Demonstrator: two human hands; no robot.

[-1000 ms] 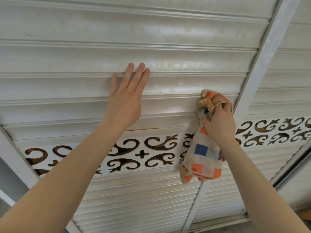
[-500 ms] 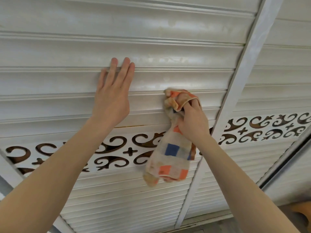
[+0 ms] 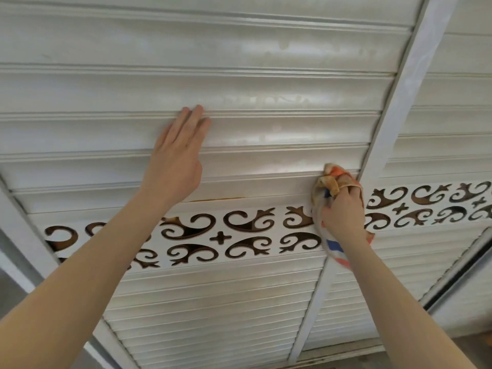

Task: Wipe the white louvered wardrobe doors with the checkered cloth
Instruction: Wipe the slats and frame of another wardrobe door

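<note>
Two bare forearms reaching up and away toward the wardrobe door (image 3: 266,83). Right hand (image 3: 342,211) fisted tight around the bunched checkered cloth (image 3: 332,182), pressing its wad against the lowest wide slat (image 3: 253,182), hard up beside the vertical frame post (image 3: 399,102); loose tail of cloth hanging below the wrist over the scroll-cut fretwork band (image 3: 239,233). Half a second ago held well left of the post on the same slat, so now swept rightward to the slat's end. Left hand (image 3: 177,155) flat and open, fingers together, holding nothing, braced on the slats as before. Likely one slat's pass finished; wide slats further up still showing smears and dull patches, so much wiping judged left
</note>
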